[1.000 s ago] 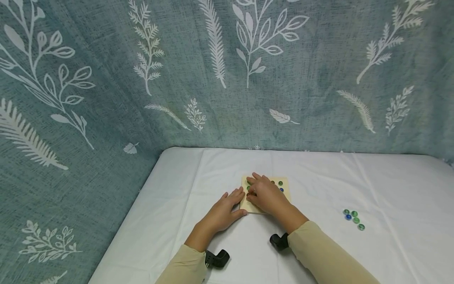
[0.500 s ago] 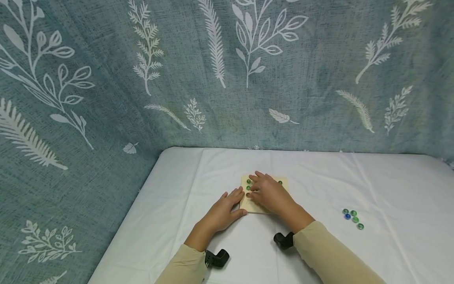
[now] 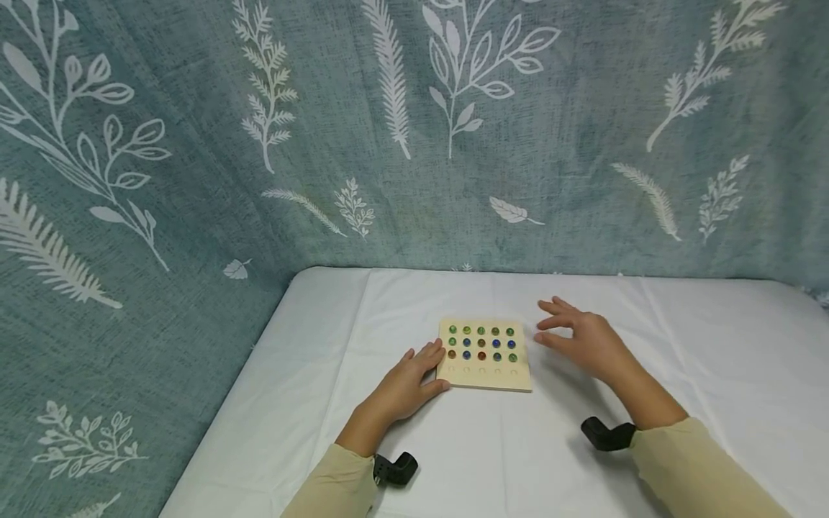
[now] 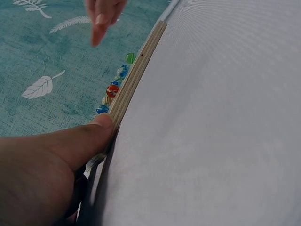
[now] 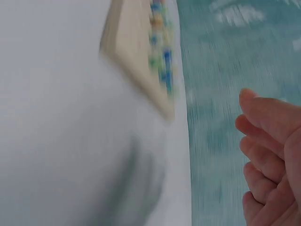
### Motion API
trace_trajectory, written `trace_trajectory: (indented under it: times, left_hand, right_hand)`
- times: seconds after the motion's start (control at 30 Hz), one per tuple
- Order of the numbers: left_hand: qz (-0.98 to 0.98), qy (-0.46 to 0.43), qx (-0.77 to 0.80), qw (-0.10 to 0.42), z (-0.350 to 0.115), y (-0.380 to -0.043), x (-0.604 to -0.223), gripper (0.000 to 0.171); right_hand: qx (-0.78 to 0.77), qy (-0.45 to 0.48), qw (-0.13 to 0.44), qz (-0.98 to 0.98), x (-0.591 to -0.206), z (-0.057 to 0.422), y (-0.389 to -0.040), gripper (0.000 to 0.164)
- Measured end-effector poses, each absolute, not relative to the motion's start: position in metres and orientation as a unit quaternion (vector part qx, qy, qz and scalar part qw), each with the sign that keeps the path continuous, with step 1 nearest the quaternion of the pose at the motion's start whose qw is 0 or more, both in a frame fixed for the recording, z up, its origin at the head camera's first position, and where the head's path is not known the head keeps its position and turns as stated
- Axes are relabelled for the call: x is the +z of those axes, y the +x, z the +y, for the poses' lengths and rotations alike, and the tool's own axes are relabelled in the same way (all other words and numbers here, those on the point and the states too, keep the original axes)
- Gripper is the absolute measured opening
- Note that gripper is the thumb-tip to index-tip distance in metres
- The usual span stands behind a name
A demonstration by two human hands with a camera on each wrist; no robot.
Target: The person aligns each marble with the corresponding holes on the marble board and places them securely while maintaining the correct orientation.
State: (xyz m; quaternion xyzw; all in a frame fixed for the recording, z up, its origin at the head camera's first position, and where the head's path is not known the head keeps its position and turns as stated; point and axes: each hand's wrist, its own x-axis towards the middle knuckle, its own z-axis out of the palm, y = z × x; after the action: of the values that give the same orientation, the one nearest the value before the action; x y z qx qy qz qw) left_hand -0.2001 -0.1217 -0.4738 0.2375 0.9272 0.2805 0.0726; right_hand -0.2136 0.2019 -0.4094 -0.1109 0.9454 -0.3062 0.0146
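A pale wooden board (image 3: pixel 488 384) lies on the white cloth, its three far rows of hollows filled with green, blue and reddish glass marbles (image 3: pixel 481 355). The nearest row of hollows is bare. My left hand (image 3: pixel 403 388) rests at the board's left side, fingers nearly straight along that edge. In the left wrist view its thumb (image 4: pixel 94 136) touches the layered board edge (image 4: pixel 138 70). To the right of the board, my right hand (image 3: pixel 592 345) is in the air with loosely bent fingers. The right wrist view shows nothing in that hand (image 5: pixel 273 155).
White cloth (image 3: pixel 453 460) covers the table, and a teal leaf-print curtain (image 3: pixel 414 201) hangs behind and to the left. Black wrist cameras (image 3: pixel 396 469) sit on both forearms. The right forearm (image 3: pixel 648 392) covers the spot where loose marbles lay.
My right hand has left the board and moved right, uncovering the rows of marbles. Its forearm now hides the loose marbles on the cloth. The left hand has stayed in place.
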Motion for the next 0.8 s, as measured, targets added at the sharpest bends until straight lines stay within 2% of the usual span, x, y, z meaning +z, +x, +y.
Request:
trace_trajectory:
  times: [0.17, 0.33, 0.57, 0.8]
  left_hand:
    - [0.928, 0.235, 0.279, 0.074, -0.121, -0.201, -0.471, 0.068]
    - [0.928, 0.232, 0.282, 0.077, -0.122, -0.201, -0.471, 0.069]
    - [0.925, 0.233, 0.291, 0.074, -0.122, -0.199, -0.473, 0.069]
    - [0.926, 0.228, 0.290, 0.078, -0.118, -0.199, -0.473, 0.069]
  right_hand:
    - [-0.307, -0.068, 0.033, 0.949, -0.410, 0.265, -0.198, 0.060]
    - [-0.322, -0.034, 0.053, 0.945, -0.420, 0.302, -0.184, 0.067]
    - [-0.368, -0.002, 0.088, 0.926, -0.439, 0.320, -0.170, 0.063]
    - [-0.355, 0.001, 0.093, 0.930, -0.448, 0.325, -0.160, 0.053]
